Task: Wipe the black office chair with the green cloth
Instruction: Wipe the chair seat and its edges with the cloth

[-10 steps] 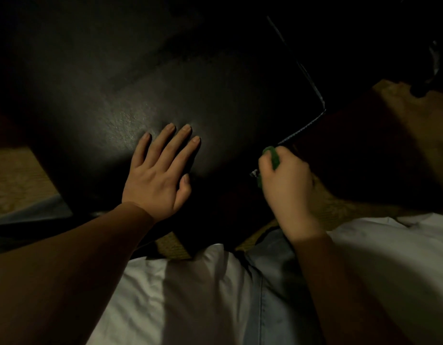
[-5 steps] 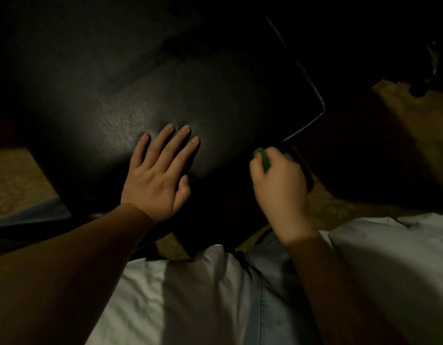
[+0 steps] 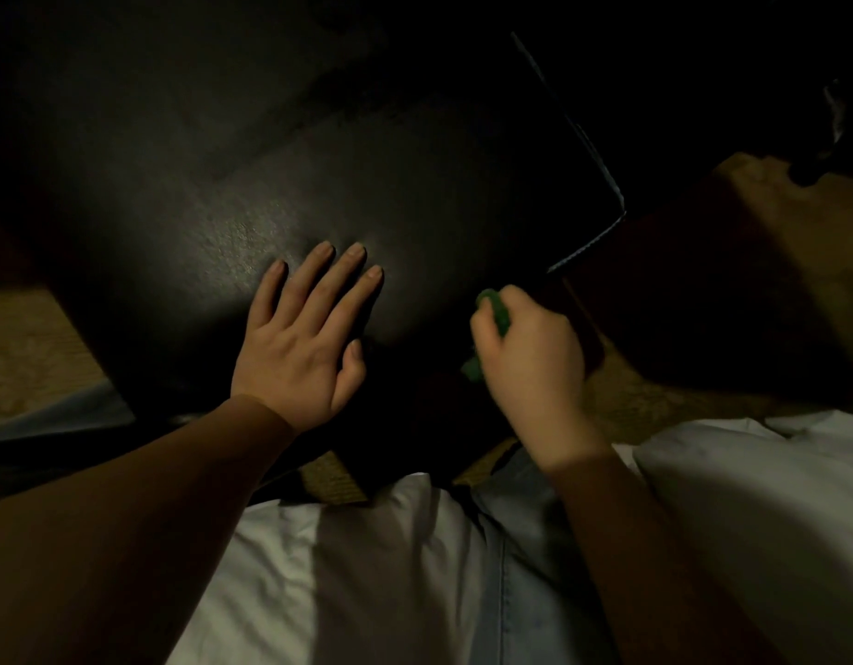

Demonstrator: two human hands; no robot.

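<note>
While your left hand [image 3: 299,348] lies flat on the black office chair [image 3: 319,160], palm down, fingers straight and slightly spread, holding nothing, your right hand [image 3: 530,362] is curled tight round the green cloth [image 3: 495,312]. The cloth is bunched: one bit sticks out on the thumb side and a smaller bit shows below the fist. It sits at the seat's near edge, right of centre, near your left hand but apart from it. I can't tell whether the cloth touches the upholstery; it's too dark there.

Edges: white-stitched piping [image 3: 582,136] runs down the seat's right side to a corner [image 3: 623,211], then turns back toward your right hand. The fist is just below-left of where that line fades out. The seat's left edge drops off to tan floor [image 3: 31,357]. The near edge is lost in shadow between your hands.

Room: broad seat surface lies ahead of both hands, with a lit patch just beyond your left fingertips and the far part black. The gap between your hands is open. Right of the fist is dark shadow, unreadable. Your white shirt [image 3: 367,568] and jeans [image 3: 520,544] sit close behind the near edge.

Versus a second ago: your right hand and the cloth have shifted a little left along the near edge, away from the corner and toward your left hand. The lower bit of cloth shows now and didn't before. Your left hand hasn't moved, and the chair is in the same place.
</note>
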